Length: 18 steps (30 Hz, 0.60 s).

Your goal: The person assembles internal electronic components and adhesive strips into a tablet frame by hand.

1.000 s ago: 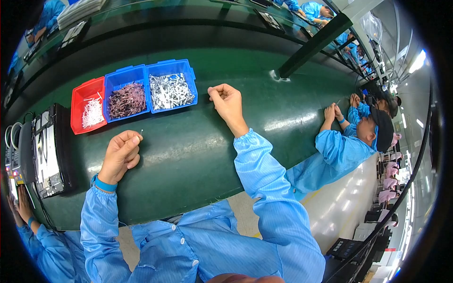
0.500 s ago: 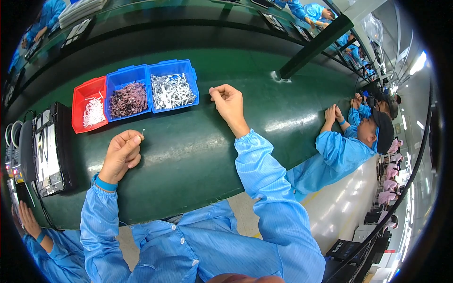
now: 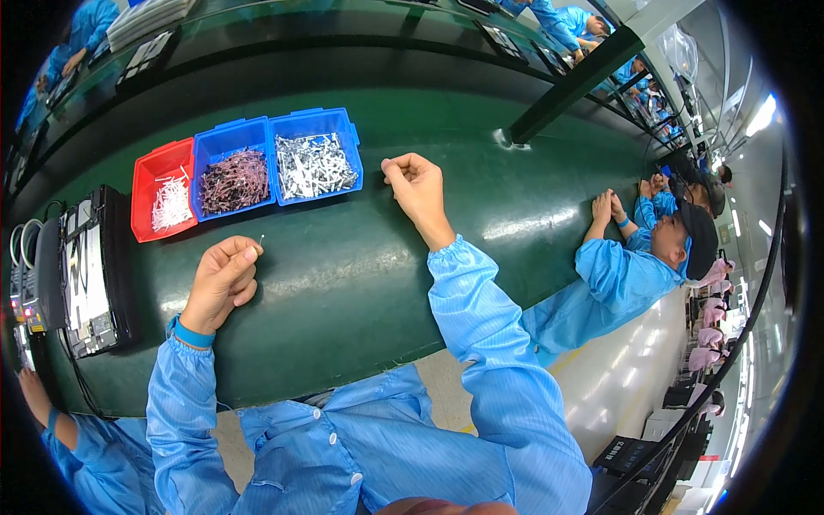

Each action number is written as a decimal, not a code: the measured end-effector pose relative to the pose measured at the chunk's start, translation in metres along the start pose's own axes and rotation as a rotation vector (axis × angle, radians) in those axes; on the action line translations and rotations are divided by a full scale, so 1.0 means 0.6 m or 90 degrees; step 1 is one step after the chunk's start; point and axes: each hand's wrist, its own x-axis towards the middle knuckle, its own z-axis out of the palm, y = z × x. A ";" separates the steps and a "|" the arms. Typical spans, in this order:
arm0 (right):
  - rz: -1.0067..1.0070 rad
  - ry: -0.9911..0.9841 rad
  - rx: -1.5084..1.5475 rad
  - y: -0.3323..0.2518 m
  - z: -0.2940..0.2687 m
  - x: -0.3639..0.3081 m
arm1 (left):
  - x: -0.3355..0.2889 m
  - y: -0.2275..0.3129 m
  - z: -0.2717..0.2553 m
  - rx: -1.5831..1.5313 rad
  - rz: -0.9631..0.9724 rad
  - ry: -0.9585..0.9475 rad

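Tabletop edge (image 3: 343,378), right hand (image 3: 417,190) well inside

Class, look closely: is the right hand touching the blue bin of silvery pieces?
Apart: in the head view, green tabletop shows between the right hand and the blue bin of silvery pieces.

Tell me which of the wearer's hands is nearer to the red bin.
Left. The left hand is close by, toward the wearer and slightly right of the red bin; the right hand is much farther right, past the rightmost blue bin.
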 end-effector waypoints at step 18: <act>-0.001 0.000 -0.002 0.002 -0.003 0.001 | 0.001 0.000 0.004 0.008 0.002 0.000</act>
